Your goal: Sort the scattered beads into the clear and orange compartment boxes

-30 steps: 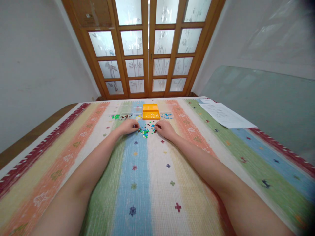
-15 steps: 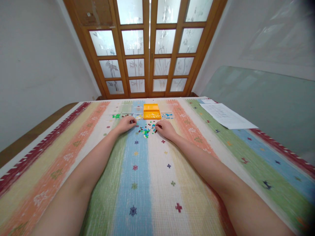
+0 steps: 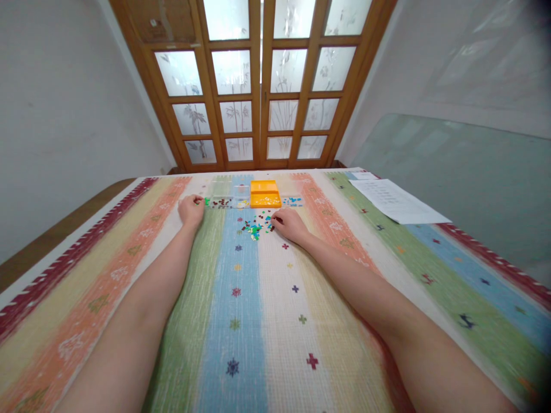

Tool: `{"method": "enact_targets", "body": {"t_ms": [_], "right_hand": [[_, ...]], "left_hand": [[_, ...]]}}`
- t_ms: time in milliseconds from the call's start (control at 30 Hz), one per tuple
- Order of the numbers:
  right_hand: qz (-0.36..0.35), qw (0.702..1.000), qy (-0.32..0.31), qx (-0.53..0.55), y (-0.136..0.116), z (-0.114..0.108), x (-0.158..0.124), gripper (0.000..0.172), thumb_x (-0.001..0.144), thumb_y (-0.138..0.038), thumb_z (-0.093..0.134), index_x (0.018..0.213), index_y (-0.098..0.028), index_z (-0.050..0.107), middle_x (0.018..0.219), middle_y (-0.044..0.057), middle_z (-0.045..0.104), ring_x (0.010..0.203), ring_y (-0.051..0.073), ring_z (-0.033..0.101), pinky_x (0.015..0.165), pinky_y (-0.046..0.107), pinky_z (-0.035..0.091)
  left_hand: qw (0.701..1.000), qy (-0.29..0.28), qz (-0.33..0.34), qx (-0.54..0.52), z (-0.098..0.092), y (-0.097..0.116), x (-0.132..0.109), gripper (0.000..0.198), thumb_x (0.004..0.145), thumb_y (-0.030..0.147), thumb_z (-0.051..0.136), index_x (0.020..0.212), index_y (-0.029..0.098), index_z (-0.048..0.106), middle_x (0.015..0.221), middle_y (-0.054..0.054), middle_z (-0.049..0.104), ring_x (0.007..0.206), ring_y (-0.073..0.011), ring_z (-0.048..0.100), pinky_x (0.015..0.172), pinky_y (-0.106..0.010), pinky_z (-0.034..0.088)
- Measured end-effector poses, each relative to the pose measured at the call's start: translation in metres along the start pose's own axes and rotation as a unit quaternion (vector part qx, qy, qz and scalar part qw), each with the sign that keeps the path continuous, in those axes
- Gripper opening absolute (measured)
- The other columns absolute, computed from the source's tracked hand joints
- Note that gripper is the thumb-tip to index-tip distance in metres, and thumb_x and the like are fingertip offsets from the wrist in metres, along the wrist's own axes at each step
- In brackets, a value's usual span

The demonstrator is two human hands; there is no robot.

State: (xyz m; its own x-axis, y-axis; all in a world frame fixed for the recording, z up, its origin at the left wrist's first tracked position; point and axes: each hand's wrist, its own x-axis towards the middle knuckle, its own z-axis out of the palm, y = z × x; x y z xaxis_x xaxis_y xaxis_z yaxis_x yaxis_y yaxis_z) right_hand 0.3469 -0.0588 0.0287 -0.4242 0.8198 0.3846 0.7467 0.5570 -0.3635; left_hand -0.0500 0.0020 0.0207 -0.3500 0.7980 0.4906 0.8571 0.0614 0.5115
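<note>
My left hand point(image 3: 191, 210) is at the green pieces point(image 3: 207, 202) on the left, its fingers pinched together; anything between them is too small to make out. My right hand point(image 3: 287, 222) rests at the right edge of a mixed pile of small green, blue, dark red and pale pieces point(image 3: 255, 230). Its fingers are drawn together, and what they may hold is hidden. Behind the pile stands an orange box point(image 3: 266, 187) with its lid raised and pale pieces inside. Dark brown pieces point(image 3: 221, 203) and yellow pieces point(image 3: 243, 203) lie to the box's left.
Blue pieces point(image 3: 293, 202) lie right of the orange box. A clear plastic case point(image 3: 221, 187) stands to its left. Printed paper sheets point(image 3: 398, 202) lie at the right of the striped tablecloth point(image 3: 245, 338). Beyond the table are wooden glass doors point(image 3: 261, 126).
My left hand has moved left from beside the mixed pile to the green pieces, uncovering the brown and yellow ones. My right hand has stayed at the pile.
</note>
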Motion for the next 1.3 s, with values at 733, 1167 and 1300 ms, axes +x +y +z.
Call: {"method": "enact_targets", "body": {"t_ms": [733,1167,1300], "right_hand": [[-0.045,0.998,0.011,-0.032,0.004,0.005,-0.002,0.024,0.101,-0.025,0.06,0.117,-0.023,0.077,0.121,0.012,0.069,0.116,0.029,0.056,0.104,0.043,0.042],[0.005,1.0,0.01,-0.001,0.009,0.011,0.018,0.009,0.094,-0.024,0.07,0.09,-0.022,0.077,0.103,0.009,0.07,0.105,0.025,0.06,0.097,0.037,0.044],[-0.001,1.0,0.025,0.007,0.01,0.01,0.018,0.008,0.093,-0.023,0.069,0.09,-0.021,0.076,0.105,0.009,0.072,0.105,0.025,0.061,0.1,0.039,0.043]], "left_hand": [[1.0,-0.014,0.005,-0.006,0.003,0.006,-0.005,0.022,0.09,0.034,0.061,0.096,0.021,0.078,0.09,-0.008,0.072,0.09,-0.0266,0.062,0.085,-0.037,0.045],[0.983,-0.081,0.163,-0.022,0.014,0.054,-0.036,0.017,0.094,0.03,0.059,0.092,0.022,0.074,0.094,-0.009,0.072,0.097,-0.028,0.06,0.092,-0.04,0.043],[0.972,-0.109,0.205,-0.024,0.01,0.065,-0.043,0.018,0.095,0.03,0.058,0.095,0.022,0.074,0.094,-0.009,0.071,0.098,-0.0282,0.059,0.092,-0.04,0.044]]}}
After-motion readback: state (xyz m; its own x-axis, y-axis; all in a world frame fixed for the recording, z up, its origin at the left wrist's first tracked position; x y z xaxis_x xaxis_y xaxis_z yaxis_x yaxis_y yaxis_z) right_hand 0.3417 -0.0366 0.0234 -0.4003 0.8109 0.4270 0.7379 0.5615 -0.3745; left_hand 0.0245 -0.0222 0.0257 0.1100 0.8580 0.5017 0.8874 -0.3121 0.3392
